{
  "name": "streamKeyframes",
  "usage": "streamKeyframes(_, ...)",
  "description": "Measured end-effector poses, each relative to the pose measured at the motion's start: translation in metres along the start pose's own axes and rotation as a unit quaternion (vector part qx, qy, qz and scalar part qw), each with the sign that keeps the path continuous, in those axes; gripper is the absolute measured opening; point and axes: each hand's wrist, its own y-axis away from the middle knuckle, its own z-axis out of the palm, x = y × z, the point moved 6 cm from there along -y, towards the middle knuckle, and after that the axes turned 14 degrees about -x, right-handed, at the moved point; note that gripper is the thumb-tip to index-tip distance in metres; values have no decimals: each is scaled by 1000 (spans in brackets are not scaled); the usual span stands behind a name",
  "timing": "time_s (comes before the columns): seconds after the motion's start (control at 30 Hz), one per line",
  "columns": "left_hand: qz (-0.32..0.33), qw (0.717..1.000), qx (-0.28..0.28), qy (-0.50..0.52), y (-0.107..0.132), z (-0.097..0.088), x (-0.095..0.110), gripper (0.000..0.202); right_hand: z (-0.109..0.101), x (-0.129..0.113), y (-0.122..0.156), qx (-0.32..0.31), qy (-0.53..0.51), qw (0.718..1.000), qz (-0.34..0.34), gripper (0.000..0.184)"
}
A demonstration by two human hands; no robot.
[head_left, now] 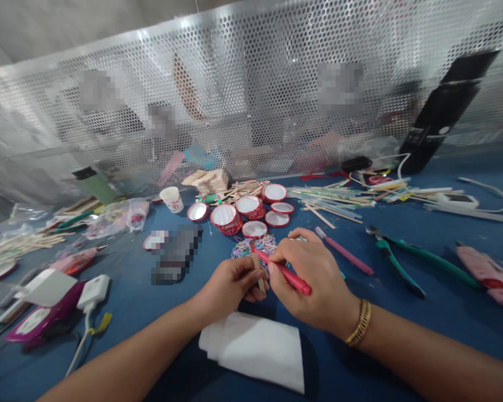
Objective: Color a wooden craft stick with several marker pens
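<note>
My left hand [232,285] is closed around a short wooden craft stick [259,273], held upright over the blue table [151,296]. My right hand [308,285], with a gold bangle at the wrist, grips a red pen [291,276] whose tip touches the top of that stick. Just behind both hands lies a small heap of coloured rubber bands [251,245]. A folded white cloth [255,349] rests below my hands, near the table's front edge.
Several red-rimmed lids [249,209], loose wooden sticks [335,198], a pink pen [346,254], green pliers [402,262], a pink glue gun [488,273], a white paper cup [171,199] and a charger [93,293] lie around. A perforated metal screen [251,95] closes the back; people sit behind it.
</note>
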Motion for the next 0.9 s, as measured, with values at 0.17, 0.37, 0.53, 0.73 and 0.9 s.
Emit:
streamKeyframes(0.17,6,1000,0,0,0,0,1,54,-2,0,0,11,1,1000,4,6)
streamKeyframes(0.37,3,1000,2,1,-1,-1,-2,53,0,-2,0,-2,0,1000,-7,5)
streamKeyframes(0.53,5,1000,4,2,0,0,0,54,-3,0,0,12,3,1000,3,7)
streamKeyframes(0.73,9,1000,-5,0,-1,0,-1,53,-2,-2,0,15,-5,1000,-8,5)
streamKeyframes(0.9,7,1000,-4,-6,-1,0,-1,51,-1,-2,0,4,-6,1000,-8,6)
